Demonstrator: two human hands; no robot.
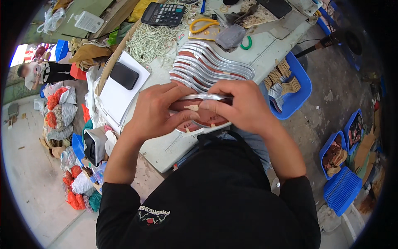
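Observation:
Both hands grip a shoe sole with a silver rim and a reddish-brown face bearing a small pale patch. My left hand wraps its left end, thumb on the brown face. At the other end my right hand has its thumb on that face, fingers over the rim. Below it, close to my body, another reddish-brown sole shows partly. Just beyond my hands, a row of similar silver-edged soles lies overlapped on the white table.
A phone rests on white paper at left. Farther back are tangled pale cords, a calculator and a yellow-handled tool. Right of the table, a blue basin holds tan pieces. Bags line the left floor; a person is beyond.

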